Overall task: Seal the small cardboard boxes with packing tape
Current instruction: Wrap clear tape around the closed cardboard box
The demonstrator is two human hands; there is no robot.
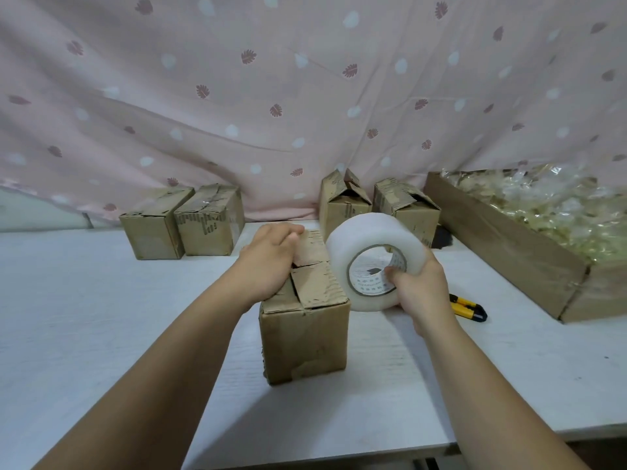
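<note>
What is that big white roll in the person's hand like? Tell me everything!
The tape roll is a thick, wide ring of cloudy white packing tape wound on a core whose inside is white with printed marks. It is held on edge, with its hole facing the camera. The right hand grips it from the lower right, fingertips hooked into the core. It sits up beside the top right of the front cardboard box; whether it touches the box cannot be told. No loose end of tape shows.
</note>
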